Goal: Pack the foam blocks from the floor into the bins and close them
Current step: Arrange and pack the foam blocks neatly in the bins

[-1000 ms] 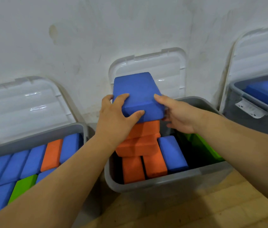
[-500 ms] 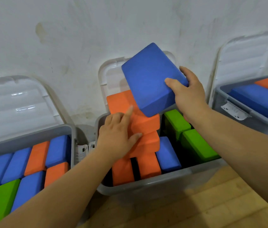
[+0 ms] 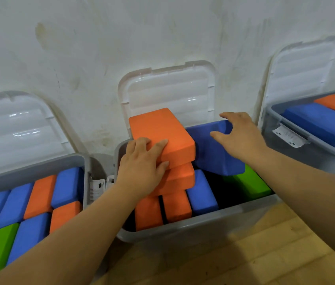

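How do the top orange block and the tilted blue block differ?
Top orange block lies flat on another orange block; blue block leans tilted over a green block. Left hand rests on the orange; right hand spreads open at the blue. Both sit in the middle bin.

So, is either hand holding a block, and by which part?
Neither grips anything. The left hand presses the top orange block near its corner; the right hand spreads open over the blue block.

You'll find no readable text; the white latch (image 3: 289, 135) on the right bin (image 3: 298, 156) bears only blurred marks.
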The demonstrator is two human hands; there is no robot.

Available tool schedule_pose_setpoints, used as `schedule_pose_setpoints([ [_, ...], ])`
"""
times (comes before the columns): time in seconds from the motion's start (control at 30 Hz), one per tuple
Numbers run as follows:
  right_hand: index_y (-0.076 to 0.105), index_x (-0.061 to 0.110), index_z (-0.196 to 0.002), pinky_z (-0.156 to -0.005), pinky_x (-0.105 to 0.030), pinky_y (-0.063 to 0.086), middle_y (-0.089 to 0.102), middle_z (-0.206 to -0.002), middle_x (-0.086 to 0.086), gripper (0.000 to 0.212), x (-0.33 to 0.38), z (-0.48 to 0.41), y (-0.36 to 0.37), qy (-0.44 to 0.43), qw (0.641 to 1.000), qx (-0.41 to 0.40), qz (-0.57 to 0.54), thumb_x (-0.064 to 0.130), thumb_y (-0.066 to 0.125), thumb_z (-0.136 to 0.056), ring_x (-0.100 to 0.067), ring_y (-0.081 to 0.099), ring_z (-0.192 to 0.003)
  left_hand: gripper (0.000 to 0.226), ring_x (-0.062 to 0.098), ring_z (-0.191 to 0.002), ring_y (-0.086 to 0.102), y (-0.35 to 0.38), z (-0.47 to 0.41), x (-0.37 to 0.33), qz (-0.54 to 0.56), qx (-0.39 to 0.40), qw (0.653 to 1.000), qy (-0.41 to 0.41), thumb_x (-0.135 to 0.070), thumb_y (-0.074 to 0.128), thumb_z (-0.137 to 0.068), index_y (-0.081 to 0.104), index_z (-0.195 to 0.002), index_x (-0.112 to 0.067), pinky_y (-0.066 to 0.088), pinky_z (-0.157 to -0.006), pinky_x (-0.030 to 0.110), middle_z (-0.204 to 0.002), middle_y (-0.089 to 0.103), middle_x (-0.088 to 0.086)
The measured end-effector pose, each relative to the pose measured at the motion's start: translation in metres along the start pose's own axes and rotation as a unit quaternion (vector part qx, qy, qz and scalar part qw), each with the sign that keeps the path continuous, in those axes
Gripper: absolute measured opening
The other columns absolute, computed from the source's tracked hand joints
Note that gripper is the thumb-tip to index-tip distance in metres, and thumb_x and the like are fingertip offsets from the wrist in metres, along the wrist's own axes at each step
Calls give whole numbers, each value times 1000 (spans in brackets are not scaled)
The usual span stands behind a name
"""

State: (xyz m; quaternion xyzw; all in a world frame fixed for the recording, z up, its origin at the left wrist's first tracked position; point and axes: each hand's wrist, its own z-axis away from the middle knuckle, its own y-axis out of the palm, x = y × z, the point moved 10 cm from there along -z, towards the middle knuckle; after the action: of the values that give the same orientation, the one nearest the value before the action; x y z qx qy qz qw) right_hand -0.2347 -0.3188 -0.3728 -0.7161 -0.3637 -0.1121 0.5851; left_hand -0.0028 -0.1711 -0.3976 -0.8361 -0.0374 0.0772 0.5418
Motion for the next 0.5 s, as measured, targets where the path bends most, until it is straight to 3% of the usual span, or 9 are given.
schedule_pose_setpoints([
  [0.17,41,31,-152,-99,-47,48,41,-147,-4,58,14,-4,14,-71,990,20,119,48,54,-98,-37,54,-120,62,32,-128,37,-2,0,0,8,4,1000,0,-59,52,-93,41,-150,-38,45,-102,51,-139,42,9],
  [0.27,33,35,-155,-102,-48,45,39,-150,-6,58,21,-12,26,-72,974,69,203,49,48,-101,-43,51,-120,62,32,-127,39,-3,-1,3,12,1,1000,4,-59,56,-91,44,-148,-38,44,-102,52,-137,44,9],
  [0.37,30,31,-158,-109,-42,41,40,-153,-13,60,9,-5,61,-64,945,212,241,50,46,-102,-37,47,-133,62,31,-130,36,-2,-3,5,11,7,1000,3,-61,56,-91,42,-149,-41,38,-107,50,-140,41,7],
  [0.43,26,29,-160,-106,-34,39,39,-156,-15,60,-16,15,91,-36,915,316,249,49,42,-105,-32,48,-133,62,30,-132,33,-2,-2,7,17,3,1000,2,-62,54,-92,42,-149,-42,34,-108,51,-141,40,6],
  [0.5,23,29,-161,-104,-31,38,39,-157,-13,58,-35,30,106,-9,901,364,235,47,38,-107,-30,48,-134,62,31,-132,32,-2,-1,7,23,-3,1000,3,-62,53,-91,42,-148,-43,34,-108,52,-142,40,6],
])
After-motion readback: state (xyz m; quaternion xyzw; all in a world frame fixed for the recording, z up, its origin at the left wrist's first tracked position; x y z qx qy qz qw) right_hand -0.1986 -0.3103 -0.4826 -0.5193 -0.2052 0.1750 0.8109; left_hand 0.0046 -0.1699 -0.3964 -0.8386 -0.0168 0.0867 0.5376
